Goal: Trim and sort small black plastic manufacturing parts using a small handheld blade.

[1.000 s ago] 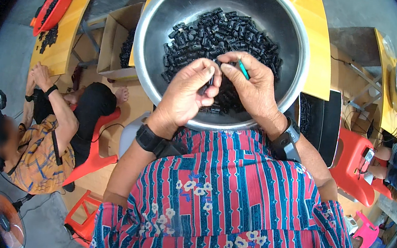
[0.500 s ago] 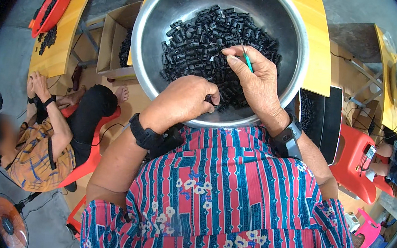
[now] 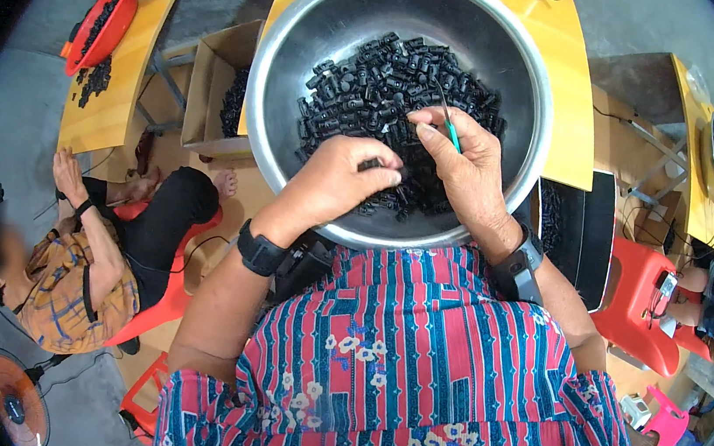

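A wide metal basin (image 3: 278,82) stands in front of me, with a heap of small black plastic parts (image 3: 373,84) in it. Over the heap, my right hand (image 3: 470,161) grips a thin pointed tool with a teal handle (image 3: 451,134), its slim dark tip turned up and away from me. That hand's thumb and index finger meet in a pinch, and whether a part is between them is unclear. Lower left over the basin, my left hand (image 3: 340,177) is closed, fingers curled toward the thumb. Something dark shows between them, too small to name.
The basin rests on a yellow table (image 3: 573,116). A cardboard box (image 3: 214,88) of black parts stands left of it, and a black bin (image 3: 594,241) right. Farther left, a seated person (image 3: 78,271) is by another table with a red basin (image 3: 101,31). Red stools (image 3: 639,299) stand at right.
My left hand has lifted slightly from the heap, its fingers drawn together. The right hand still holds the tool and sits a little lower in view. The whole view has shifted slightly.
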Demonstrator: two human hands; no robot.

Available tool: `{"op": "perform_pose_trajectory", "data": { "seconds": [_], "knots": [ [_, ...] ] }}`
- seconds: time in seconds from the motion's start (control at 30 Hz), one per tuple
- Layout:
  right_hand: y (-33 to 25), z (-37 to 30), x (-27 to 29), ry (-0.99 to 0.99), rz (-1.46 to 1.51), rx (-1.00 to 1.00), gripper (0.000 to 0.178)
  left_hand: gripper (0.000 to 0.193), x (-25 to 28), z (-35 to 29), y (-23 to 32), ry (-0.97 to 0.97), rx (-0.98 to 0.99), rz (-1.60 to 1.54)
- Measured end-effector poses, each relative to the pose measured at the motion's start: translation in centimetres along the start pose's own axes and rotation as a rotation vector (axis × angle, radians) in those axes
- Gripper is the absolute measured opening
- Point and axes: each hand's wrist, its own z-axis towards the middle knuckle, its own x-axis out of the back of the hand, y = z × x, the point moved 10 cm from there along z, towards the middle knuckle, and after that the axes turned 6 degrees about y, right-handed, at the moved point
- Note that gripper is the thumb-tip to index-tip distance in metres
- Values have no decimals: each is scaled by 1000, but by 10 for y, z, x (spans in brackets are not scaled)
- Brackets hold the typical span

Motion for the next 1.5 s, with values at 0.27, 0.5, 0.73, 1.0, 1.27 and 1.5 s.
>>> {"op": "perform_pose_trajectory", "data": {
  "seconds": [0.27, 0.5, 0.73, 1.0, 1.27, 1.5],
  "knots": [
    [1, -2, -10, -75, 106, -110, 18, 19, -2, -7, -31, 111, 325, -880],
    [2, -2, -18, -136, 66, -52, 25, 16, -20, -9, -37, 67, 403, -1198],
    [6, -2, -21, -145, 74, -39, 27, 17, -26, -7, -37, 30, 392, -1274],
    [0, -4, -26, -192, 17, 26, 36, 21, -31, -11, -34, 25, 446, -1362],
    [-1, -4, -27, -189, 38, 20, 37, 20, -34, -9, -29, -42, 407, -1407],
    [-7, -4, -28, -224, 39, 56, 38, 18, -26, -9, -30, 66, 374, -1325]
  ]
}}
